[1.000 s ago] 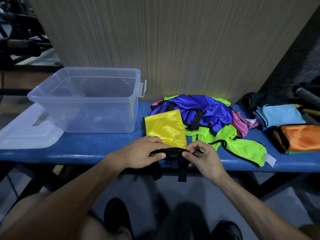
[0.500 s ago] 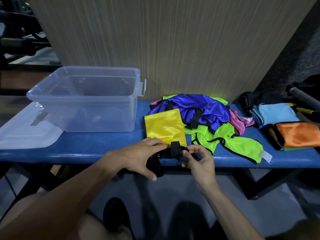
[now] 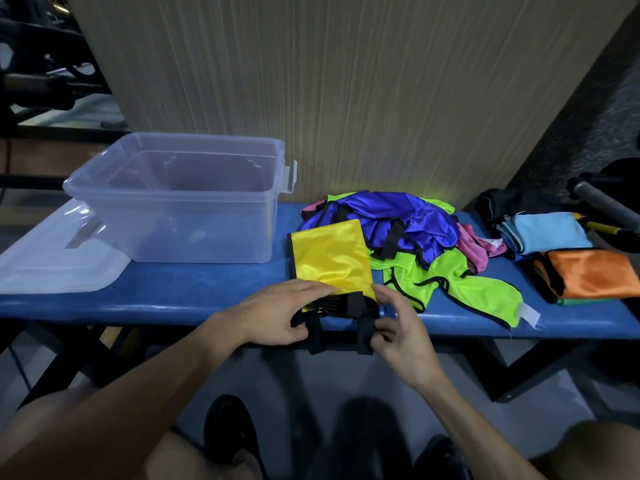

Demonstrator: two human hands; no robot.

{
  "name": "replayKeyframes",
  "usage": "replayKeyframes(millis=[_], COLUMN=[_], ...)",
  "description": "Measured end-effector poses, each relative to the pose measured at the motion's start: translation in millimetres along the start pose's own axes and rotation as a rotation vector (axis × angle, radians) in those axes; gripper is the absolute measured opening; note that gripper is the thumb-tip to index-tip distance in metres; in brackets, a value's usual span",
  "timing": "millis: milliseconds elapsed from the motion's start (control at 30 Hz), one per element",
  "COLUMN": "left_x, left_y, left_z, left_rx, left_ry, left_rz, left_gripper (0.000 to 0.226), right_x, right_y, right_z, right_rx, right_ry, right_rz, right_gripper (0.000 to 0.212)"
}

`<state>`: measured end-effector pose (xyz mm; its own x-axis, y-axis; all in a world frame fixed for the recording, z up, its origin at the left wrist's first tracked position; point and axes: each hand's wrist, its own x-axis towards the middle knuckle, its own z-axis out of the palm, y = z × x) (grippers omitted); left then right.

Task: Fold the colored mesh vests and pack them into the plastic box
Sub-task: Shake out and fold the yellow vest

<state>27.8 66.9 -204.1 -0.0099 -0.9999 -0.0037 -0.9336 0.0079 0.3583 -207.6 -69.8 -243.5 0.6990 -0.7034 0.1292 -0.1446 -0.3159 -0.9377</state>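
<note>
honestly, from the head view, the risk sits at the bench edge: the folded shiny yellow mesh vest with black trim (image 3: 330, 263) lies on the blue padded bench (image 3: 194, 289), just right of the clear plastic storage box (image 3: 180, 199), with its black elastic straps (image 3: 353, 320) dangling over the front lip. the left hand (image 3: 277, 315) presses flat-fingered on the near end while the right hand (image 3: 398, 327) pinches a strap. if that pinch slips, i'd judge the slick fabric could spring open or slide off. the loose heap of blue, lime and pink vests (image 3: 408, 244) touches it and might snag. the white tag (image 3: 529, 315) on the lime vest shows no readable writing.
</note>
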Motion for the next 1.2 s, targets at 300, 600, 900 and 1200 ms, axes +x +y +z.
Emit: replayKeyframes(millis=[300,600,900,1200], left_x=[7,9,13,18], left_y=[8,12,16,20], left_z=[-3,-2,-2,-1], left_rx=[0.091,0.172,0.218,0.277], left_ry=[-0.007,-0.032,-0.032,-0.050], left_rz=[0.012,-0.001,-0.007,-0.012], left_gripper=[0.082,0.079,0.076,0.063], right_x=[-15,2,17,46], right_y=[-2,-1,-13,-42], right_z=[4,8,-6,-25], right_rx=[-0.391,-0.431,-0.739,-0.526], right_ry=[-0.157,-0.031,-0.107,-0.224], right_rz=[-0.262,-0.368,-0.563,-0.436], right_gripper=[0.110,0.074,0.030,0.019])
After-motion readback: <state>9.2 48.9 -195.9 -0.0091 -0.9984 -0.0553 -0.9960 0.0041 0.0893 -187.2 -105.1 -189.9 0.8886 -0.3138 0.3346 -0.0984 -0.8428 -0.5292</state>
